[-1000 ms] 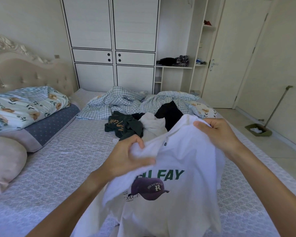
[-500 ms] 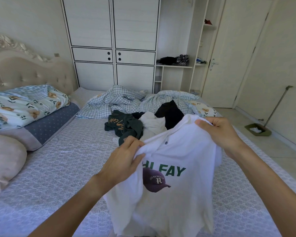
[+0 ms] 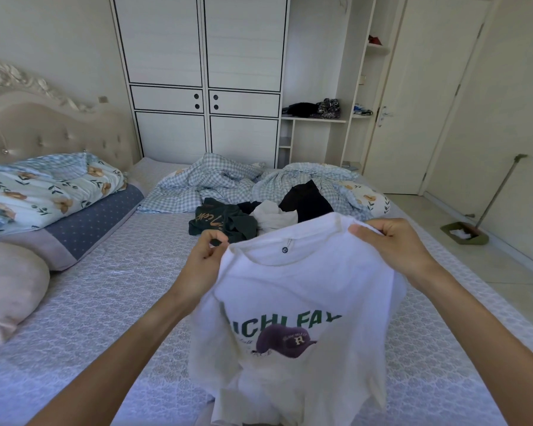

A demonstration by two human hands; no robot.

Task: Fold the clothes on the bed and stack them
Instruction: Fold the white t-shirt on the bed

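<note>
Shirt: white cotton T-shirt with green lettering hangs above the lilac patterned bed, near the unfolded clothes pile.
Hands: left hand pinches one shoulder; right hand grips the other.
Risk: the lower hem looks bunched, possibly folding crooked.
Change: the collar has opened and spread wider than before.

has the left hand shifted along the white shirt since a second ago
Yes. The left hand slid outward from the front chest fabric to the white shirt shoulder by the collar, now level with the dark green garment.
</note>
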